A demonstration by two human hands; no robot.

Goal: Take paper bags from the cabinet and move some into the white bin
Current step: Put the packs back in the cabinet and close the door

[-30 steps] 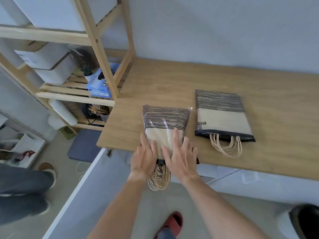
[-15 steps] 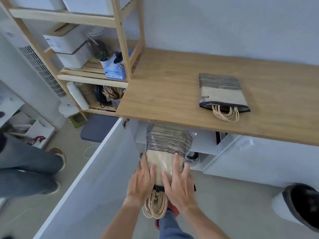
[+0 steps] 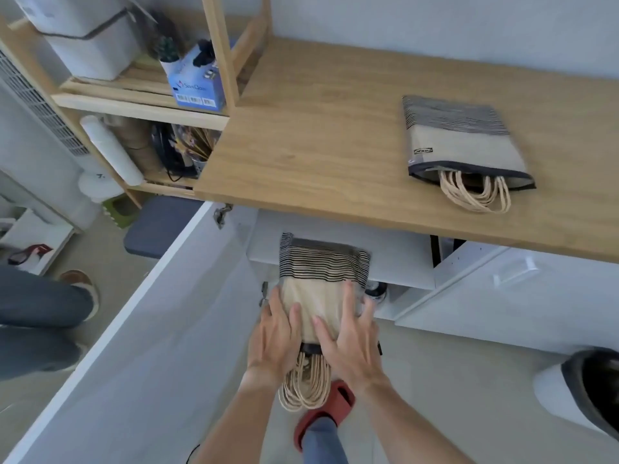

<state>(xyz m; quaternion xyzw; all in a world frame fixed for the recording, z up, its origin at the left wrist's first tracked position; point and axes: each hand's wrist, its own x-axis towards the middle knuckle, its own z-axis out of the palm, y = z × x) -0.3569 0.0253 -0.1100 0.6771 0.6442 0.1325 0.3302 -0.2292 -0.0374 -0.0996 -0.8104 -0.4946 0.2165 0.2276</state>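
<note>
Striped paper bags (image 3: 321,279) sit between 2 flat hands, left hand (image 3: 278,336) and right hand (image 3: 351,339), fingers straight, pressing them. Another pack (image 3: 459,142) lies near the table's (image 3: 301,145) front right edge.

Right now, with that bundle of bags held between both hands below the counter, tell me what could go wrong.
1. The bundle is only pressed between flat palms, left hand and right hand, with no curled fingers visible on top; it could slip out.
2. Its rope handles dangle loose over the red slipper and might snag.
3. The open cabinet door stands close on the left and could get bumped.
</note>
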